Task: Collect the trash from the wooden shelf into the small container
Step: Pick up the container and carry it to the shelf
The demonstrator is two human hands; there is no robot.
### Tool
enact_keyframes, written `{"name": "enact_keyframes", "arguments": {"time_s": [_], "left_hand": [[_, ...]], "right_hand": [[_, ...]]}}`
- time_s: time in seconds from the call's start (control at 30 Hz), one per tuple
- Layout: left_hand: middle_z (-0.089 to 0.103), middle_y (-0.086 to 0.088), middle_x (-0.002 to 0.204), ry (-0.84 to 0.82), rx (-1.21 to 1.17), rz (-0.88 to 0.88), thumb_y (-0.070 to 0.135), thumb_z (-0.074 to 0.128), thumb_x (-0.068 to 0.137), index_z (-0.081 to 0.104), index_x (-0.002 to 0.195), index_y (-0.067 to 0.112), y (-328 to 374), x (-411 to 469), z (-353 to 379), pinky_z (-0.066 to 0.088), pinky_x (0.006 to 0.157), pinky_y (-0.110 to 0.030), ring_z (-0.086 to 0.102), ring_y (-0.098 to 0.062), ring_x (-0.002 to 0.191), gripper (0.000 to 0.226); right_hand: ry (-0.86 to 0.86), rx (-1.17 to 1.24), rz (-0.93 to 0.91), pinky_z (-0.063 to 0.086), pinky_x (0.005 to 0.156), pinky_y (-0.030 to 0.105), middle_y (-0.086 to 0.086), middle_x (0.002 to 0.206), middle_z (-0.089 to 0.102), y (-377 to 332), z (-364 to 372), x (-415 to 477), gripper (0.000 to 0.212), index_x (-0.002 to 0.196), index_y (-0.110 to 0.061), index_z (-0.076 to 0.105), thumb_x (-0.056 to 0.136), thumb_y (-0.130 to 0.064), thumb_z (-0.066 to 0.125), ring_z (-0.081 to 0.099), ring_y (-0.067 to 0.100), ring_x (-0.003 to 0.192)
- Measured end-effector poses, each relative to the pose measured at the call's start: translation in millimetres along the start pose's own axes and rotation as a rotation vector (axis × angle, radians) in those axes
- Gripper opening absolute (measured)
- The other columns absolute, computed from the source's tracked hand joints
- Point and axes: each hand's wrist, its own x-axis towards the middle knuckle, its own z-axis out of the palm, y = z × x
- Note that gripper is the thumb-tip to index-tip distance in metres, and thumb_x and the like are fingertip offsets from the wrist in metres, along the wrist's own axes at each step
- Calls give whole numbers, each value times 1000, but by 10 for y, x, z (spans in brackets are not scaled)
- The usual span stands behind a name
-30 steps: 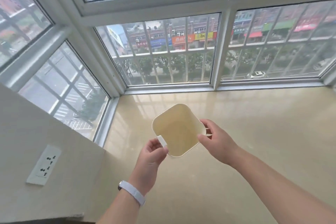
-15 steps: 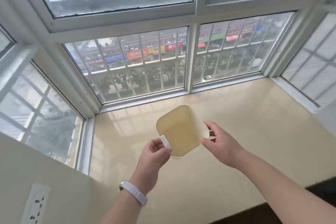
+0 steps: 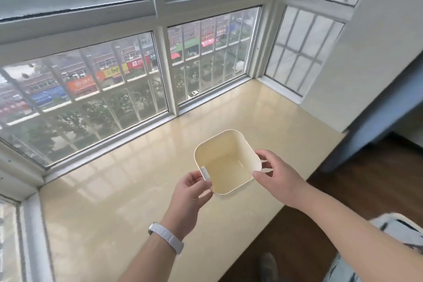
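2 hands, left [image 3: 191, 190] and right [image 3: 278, 176], grip the apparently empty small container [image 3: 226, 162] above the sill [image 3: 114, 213].

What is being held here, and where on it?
The small container, empty, held by both hands: left hand at the white tab on its rim, right hand at the opposite rim.

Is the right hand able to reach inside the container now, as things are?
Probably yes. The container is open on top and looks empty, and the right hand already grips its rim. But the left hand would then hold it alone.
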Motion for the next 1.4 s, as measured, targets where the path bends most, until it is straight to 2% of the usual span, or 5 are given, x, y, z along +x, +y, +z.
{"name": "enact_keyframes", "arguments": {"time_s": [0.1, 0.73, 1.07, 1.23, 1.4], "left_hand": [[73, -7, 100, -52, 22, -10, 12, 70, 69, 64, 117, 1, 30, 123, 240, 53, 101, -49, 72, -19, 91, 49], [75, -5, 99, -234, 283, -17, 13, 67, 70, 68, 110, 7, 39, 1038, 2804, 55, 95, -43, 71, -17, 89, 40], [75, -2, 89, -379, 373, -46, 16, 65, 72, 70, 106, 7, -398, 1378, 4282, 55, 89, -41, 73, -13, 84, 36], [77, -1, 86, -474, 396, -92, 15, 65, 71, 69, 104, 7, -551, 1507, 4854, 54, 90, -42, 72, -14, 83, 33], [75, 1, 78, -592, 429, -139, 13, 64, 72, 68, 97, 9, -710, 1705, 5371, 53, 86, -42, 73, -11, 76, 26]], "right_hand": [[57, 33, 30, 43, 96, 24, -33, 123, 51, 108, -204, -41, 40, 123, -45, 44, 92, -23, 58, 46, -18, 110], [326, 239, 51, 45, 95, 26, -42, 111, 54, 1374, -2256, -62, 45, 112, -55, 44, 92, -18, 58, 49, -12, 113], [515, 306, 149, 51, 94, 36, -25, 109, 64, 2318, -3294, -364, 41, 113, -54, 49, 85, -27, 62, 61, 4, 100], [618, 362, 187, 47, 81, 10, -13, 115, 63, 2594, -3625, -553, 41, 121, -35, 50, 90, -11, 63, 60, -6, 97], [690, 372, 274, 49, 82, 13, -19, 115, 62, 2838, -3905, -688, 42, 124, -35, 49, 92, -12, 61, 62, -1, 94]]}}
